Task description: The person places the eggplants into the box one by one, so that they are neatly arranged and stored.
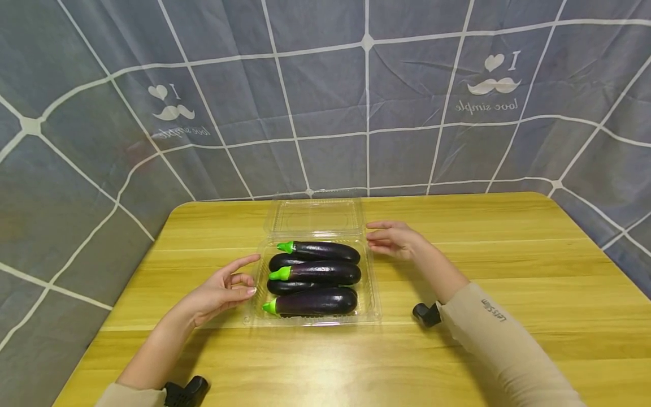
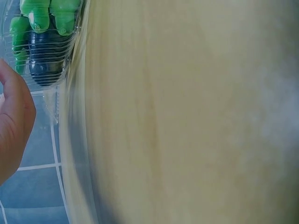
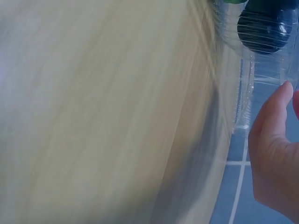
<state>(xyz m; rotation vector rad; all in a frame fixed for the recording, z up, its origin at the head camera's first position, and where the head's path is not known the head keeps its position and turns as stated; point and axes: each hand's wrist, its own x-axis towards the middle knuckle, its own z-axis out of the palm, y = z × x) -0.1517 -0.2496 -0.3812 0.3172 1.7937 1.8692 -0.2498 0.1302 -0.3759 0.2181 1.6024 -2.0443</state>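
Note:
A clear plastic clamshell box [image 1: 373, 305] lies on the table with its lid [image 1: 315, 217] folded back, away from me. Several dark purple eggplants [image 1: 320, 272] with bright green stem ends fill its base, some partly hidden under others. At the box's left side is my left hand [image 1: 221, 294], fingers loosely bent, thumb and forefinger by the wall. My right hand [image 1: 394, 240] is by the right rear corner, near the hinge, its fingers extended toward the plastic. Whether either hand's fingertips touch the box, I cannot tell. Neither hand holds anything.
The box stands on a wood-grain table [image 1: 488, 243] toward its back edge. A grey curtain [image 1: 330, 102] with white grid lines hangs behind and at both sides. Black devices [image 1: 426, 315] are strapped at both wrists.

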